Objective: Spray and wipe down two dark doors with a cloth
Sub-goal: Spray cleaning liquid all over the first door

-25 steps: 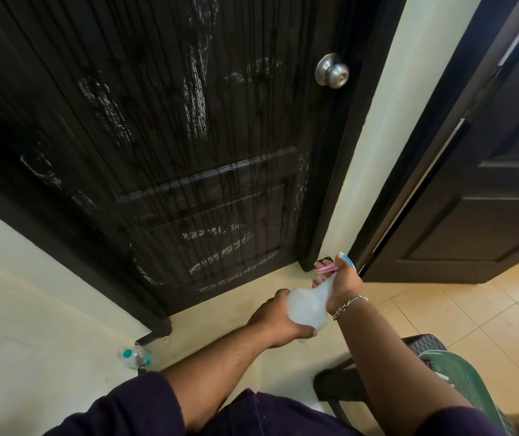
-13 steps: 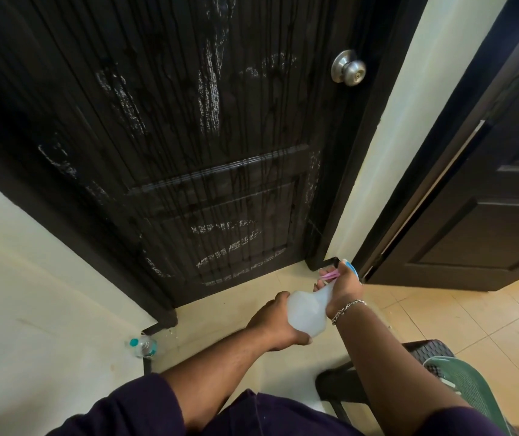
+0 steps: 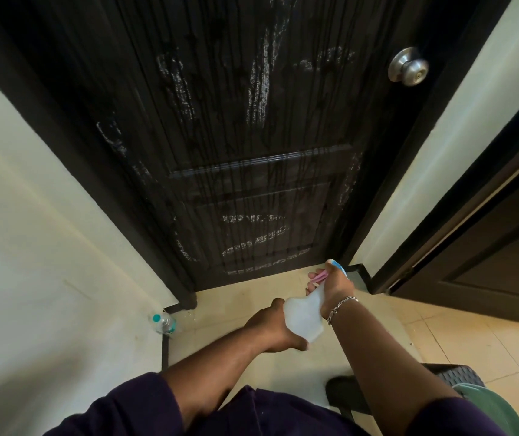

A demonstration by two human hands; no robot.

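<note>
view: the head is tipping and swinging left since a second ago, so the near dark door (image 3: 251, 136) is filling the middle of the frame and the door knob (image 3: 408, 67) is sliding toward the upper right.
hands: they are keeping the same pose through all three moments, low in front of the door's foot, with no change in hold.
right hand (image 3: 335, 286): it is wrapping the neck of the spray bottle (image 3: 302, 313), fingers curled round the pink trigger and the blue nozzle pointing at the door's bottom edge.
left hand (image 3: 272, 330): it is cupping the bottle's pale body from the left, fingers curled under it.
door surface: pale foam patches and dark runs are streaking both panels, so the spraying looks largely done here.
task meaning: judging by this, wiping is coming next for this door, while the second dark door (image 3: 487, 262) at the right is looking dry and untouched.
cloth: it is not showing anywhere in view.
hidden: the left fingertips are lying behind the bottle; whether the trigger is being squeezed is hard to tell.
cut off: the second door is running out of frame at the right, and the green chair (image 3: 490, 404) is clipped at the lower right corner.
small: a water bottle (image 3: 163, 322) with a teal cap is lying on the floor by the left door frame.
</note>
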